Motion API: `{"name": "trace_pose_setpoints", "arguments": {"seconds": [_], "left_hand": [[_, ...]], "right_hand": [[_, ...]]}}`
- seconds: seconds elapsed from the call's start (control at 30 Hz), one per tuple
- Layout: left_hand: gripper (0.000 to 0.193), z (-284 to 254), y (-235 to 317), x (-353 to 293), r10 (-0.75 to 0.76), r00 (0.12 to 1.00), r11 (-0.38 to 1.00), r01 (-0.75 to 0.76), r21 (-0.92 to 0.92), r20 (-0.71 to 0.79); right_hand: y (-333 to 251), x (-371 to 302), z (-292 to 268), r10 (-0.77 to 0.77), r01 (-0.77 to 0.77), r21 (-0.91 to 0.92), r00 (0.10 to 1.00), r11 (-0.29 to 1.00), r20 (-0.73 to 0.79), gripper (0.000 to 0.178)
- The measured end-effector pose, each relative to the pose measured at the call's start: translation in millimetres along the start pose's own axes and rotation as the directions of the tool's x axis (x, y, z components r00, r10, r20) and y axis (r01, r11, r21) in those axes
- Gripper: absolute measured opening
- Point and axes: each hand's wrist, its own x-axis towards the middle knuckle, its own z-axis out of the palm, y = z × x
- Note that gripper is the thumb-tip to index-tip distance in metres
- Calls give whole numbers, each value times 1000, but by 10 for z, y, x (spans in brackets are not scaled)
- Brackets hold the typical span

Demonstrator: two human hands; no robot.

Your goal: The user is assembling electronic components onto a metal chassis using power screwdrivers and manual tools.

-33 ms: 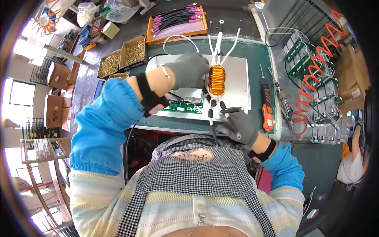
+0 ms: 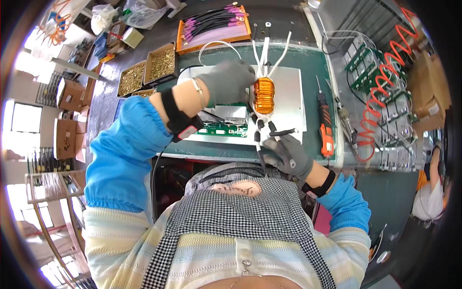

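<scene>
A coil wound with copper-coloured wire (image 2: 264,96) lies on a white metal plate (image 2: 288,108), with white leads (image 2: 266,48) running up from it and black-sleeved leads coming off its lower end. My left hand (image 2: 228,83), in a grey glove and smeared by motion, is closed at the coil's left side; what it holds is hidden. Below the coil my right hand (image 2: 292,156), gloved too, is curled at a black cable lead (image 2: 285,132), which crosses over its fingers. Partly under my left hand are a green circuit board (image 2: 224,130) and a silver block (image 2: 236,114).
An orange-black electric screwdriver (image 2: 326,130) lies right of the plate. Boxes of brass-coloured parts (image 2: 160,64) stand at left, beside an orange tray (image 2: 214,44) of black cables. A coiled red air hose (image 2: 380,91) hangs before circuit boards at right.
My left hand is more blurred, still beside the coil. My right hand's fingers have shifted slightly up and left by the black leads.
</scene>
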Motion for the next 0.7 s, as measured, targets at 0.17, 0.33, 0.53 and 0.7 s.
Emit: {"name": "trace_pose_setpoints", "arguments": {"seconds": [0.17, 0.33, 0.53, 0.7], "left_hand": [[27, -327, -102, -261, 151, 936, 974, -196, -112, -317], [29, -383, -77, -456, 161, 980, 910, -194, -367, -120], [49, -163, -93, -474, 94, 994, 805, -104, -584, -48], [63, -192, -79, -328, 162, 958, 778, -272, -566, -237]], "right_hand": [[-274, 218, 268, 245, -228, 188, 967, 955, -73, 49], [-302, 357, 495, 782, -668, 490, 621, 561, -49, 39], [-293, 541, 578, 756, -611, 454, 588, 648, -287, 34], [-311, 610, 488, 771, -622, 478, 595, 620, -227, 30]]}}
